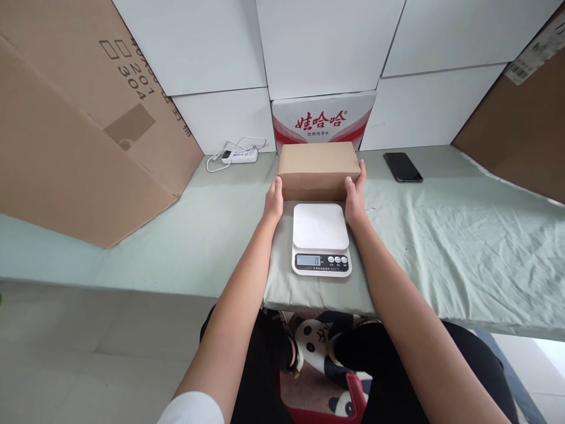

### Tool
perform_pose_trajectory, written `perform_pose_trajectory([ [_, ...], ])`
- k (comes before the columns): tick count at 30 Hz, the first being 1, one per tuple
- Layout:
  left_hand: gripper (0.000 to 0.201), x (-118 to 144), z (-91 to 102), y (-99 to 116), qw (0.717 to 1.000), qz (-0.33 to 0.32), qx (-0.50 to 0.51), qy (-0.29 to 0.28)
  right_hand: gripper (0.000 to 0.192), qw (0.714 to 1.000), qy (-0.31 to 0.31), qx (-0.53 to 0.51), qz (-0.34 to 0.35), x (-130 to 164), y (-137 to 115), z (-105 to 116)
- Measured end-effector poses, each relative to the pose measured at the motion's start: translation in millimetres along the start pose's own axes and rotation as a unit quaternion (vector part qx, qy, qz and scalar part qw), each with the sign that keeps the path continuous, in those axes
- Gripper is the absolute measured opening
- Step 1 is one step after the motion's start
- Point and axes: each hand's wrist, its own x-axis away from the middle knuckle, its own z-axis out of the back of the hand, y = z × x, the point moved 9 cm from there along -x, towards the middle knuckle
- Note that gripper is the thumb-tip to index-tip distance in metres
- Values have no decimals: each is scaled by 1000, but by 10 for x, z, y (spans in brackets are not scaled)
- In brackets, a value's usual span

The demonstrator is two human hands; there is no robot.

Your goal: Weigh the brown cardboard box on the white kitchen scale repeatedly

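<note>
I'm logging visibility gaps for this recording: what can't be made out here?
All in the head view:
- Left hand: most fingers hidden by the thumb and the brown box.
- Brown box contents: hidden by its cardboard.
- White-and-red carton: lower part hidden by the brown box.
- Scale: button labels too small to read.
- Large left carton: cut off by the picture's edge.

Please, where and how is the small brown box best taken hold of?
Best, I think, by its two short ends, from left and right at once: the small brown box is long from side to side, with the printed carton close behind and the scale close in front.
</note>
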Motion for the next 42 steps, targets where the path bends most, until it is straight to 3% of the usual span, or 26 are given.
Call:
perform_pose_trajectory([
  [4,105,104,24,136,1000,-4,-12,20,120,999,-38,-7,37,33,-189,-51],
  [8,107,271,53,508,997,-74,3,18,119,996,-61,3,64,89,-571,13],
  [11,100,523,96,784,994,-111,8,9,111,995,-59,23,72,250,-895,172],
  [14,93,910,131,923,993,-121,7,-6,105,995,-60,44,67,588,-1087,332],
  [18,88,1392,163,907,994,-110,-1,-9,99,997,-47,50,32,1111,-1029,513],
  [21,89,1565,132,895,993,-116,-16,-26,95,998,-36,48,17,1323,-921,629],
  [26,89,1604,142,837,993,-110,-25,-28,92,996,-62,57,41,1324,-879,668],
  [33,89,1624,206,695,995,-92,-27,-13,92,995,-78,49,22,1319,-832,599],
  [42,88,1636,218,686,996,-85,-27,-13,93,996,-79,40,17,1337,-799,604],
])
